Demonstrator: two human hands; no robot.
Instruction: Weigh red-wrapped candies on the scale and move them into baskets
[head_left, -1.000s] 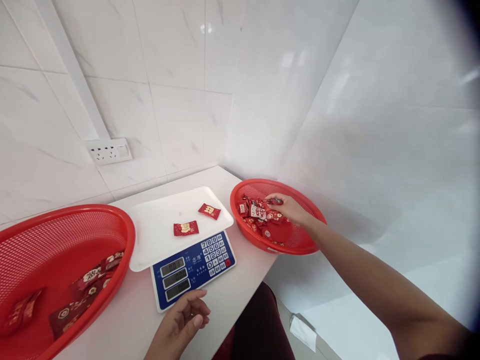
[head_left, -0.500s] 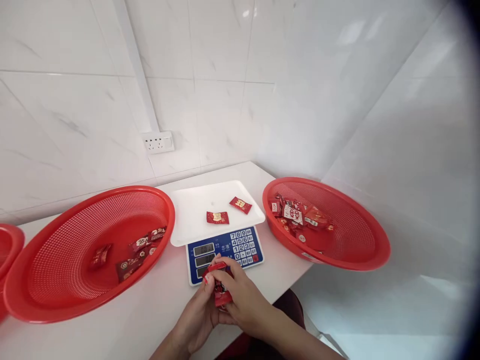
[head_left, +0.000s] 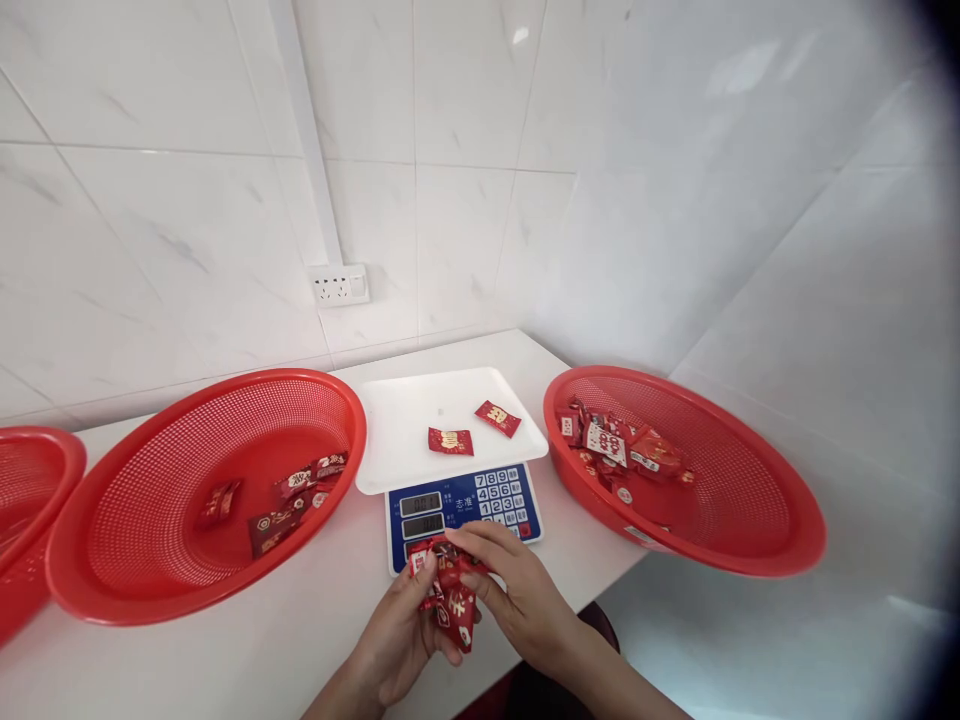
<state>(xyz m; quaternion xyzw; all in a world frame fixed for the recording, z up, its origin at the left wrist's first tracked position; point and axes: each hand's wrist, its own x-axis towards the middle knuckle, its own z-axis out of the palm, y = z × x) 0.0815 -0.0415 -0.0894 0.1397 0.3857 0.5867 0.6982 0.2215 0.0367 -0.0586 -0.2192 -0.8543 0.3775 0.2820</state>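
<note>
Red packets (head_left: 454,600) bunched in a loose wad, and both hands are together on it: the left hand (head_left: 397,630) cups from below while the right hand (head_left: 525,600) clamps over the top. The wad sits just over the near edge of the scale (head_left: 431,530), and that's the danger spot. These glossy packets look slippery and aren't squared up, so a slack grip could drop the lowest one onto the table (head_left: 225,665), and a stray knuckle could knock the scale. Straight ahead of the hands, the white tray (head_left: 397,430) carries two packets (head_left: 450,440). Ahead to the left, a red basket (head_left: 225,385) holds a few packets (head_left: 277,530); ahead to the right, another (head_left: 814,530) holds a bigger heap (head_left: 615,445). Compared with the earlier frame, the wad has grown fuller and hangs lower, with more packets showing below the hands.
</note>
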